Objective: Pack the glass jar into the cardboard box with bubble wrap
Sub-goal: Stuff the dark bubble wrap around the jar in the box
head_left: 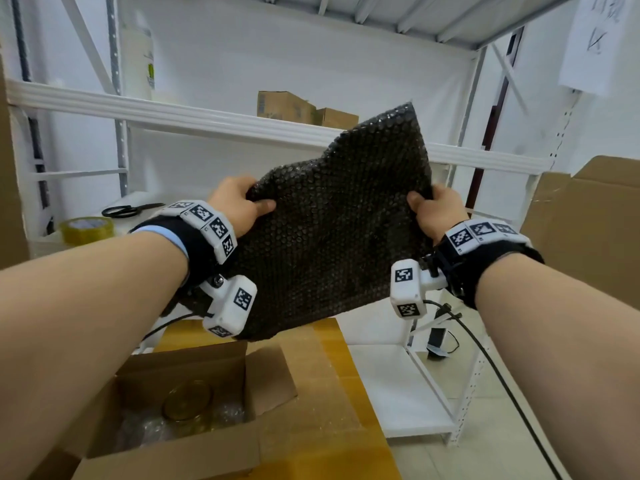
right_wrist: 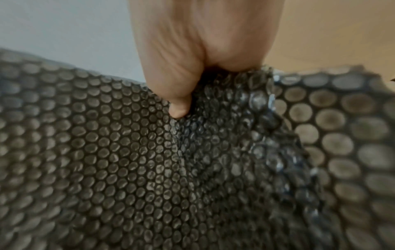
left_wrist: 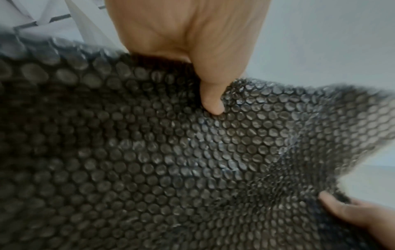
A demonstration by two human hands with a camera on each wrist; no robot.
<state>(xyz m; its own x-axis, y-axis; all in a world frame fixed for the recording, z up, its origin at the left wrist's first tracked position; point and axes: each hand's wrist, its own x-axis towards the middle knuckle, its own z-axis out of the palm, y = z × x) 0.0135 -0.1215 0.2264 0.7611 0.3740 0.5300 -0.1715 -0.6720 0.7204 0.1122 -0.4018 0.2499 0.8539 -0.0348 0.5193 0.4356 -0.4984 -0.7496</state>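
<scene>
A dark sheet of bubble wrap [head_left: 339, 230] is held up in the air between both hands. My left hand [head_left: 242, 206] pinches its left edge, thumb on the near face. My right hand [head_left: 433, 209] pinches the right edge the same way. In the left wrist view my left hand [left_wrist: 205, 84] presses its thumb into the bubble wrap [left_wrist: 149, 160]; the right hand's fingers [left_wrist: 350, 213] show at the lower right. The right wrist view shows my right hand [right_wrist: 181, 101] gripping the bubble wrap [right_wrist: 128, 160]. Below, the open cardboard box [head_left: 194, 448] holds the glass jar [head_left: 188, 400] on clear bubble wrap [head_left: 145, 431].
The box stands on a larger taped carton [head_left: 332, 393]. A tape roll [head_left: 86, 230] and scissors [head_left: 128, 210] lie on the white shelf at the left. Small cartons [head_left: 298, 109] sit on the upper shelf. Another big open carton [head_left: 595, 216] stands at the right.
</scene>
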